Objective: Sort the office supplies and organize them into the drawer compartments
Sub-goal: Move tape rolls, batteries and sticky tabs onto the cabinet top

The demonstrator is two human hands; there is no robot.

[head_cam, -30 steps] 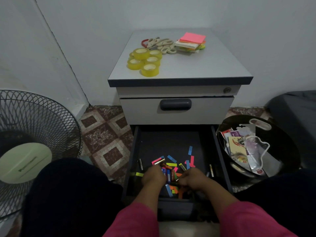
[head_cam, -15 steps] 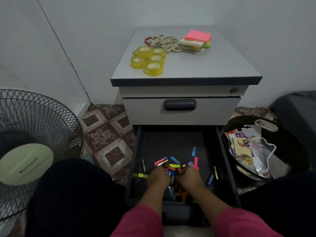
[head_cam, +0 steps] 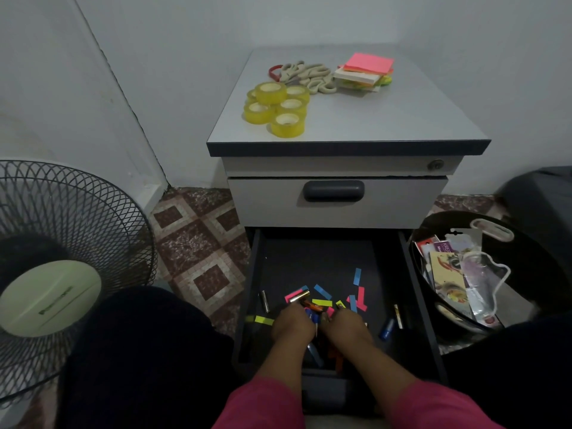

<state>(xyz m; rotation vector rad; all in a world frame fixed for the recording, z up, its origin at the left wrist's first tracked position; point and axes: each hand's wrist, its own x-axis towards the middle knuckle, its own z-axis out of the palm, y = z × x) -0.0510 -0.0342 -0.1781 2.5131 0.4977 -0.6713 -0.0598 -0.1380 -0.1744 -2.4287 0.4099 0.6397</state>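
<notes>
**Both hands deep in the loose clutter**

In the open bottom drawer point(head_cam: 328, 261), the left hand point(head_cam: 292, 325) and right hand point(head_cam: 348, 328) meet over a heap of coloured paper strips point(head_cam: 322, 302) and batteries point(head_cam: 298, 296). Their fingers curl down into the pile; whether they pinch anything I cannot tell. Batteries could roll off toward the drawer's sides, and light strips may scatter or crumple if scooped hastily.

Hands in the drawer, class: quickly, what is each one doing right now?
Left hand: down among the coloured strips, fingers hidden; cannot be told.
Right hand: the same; cannot be told.
</notes>
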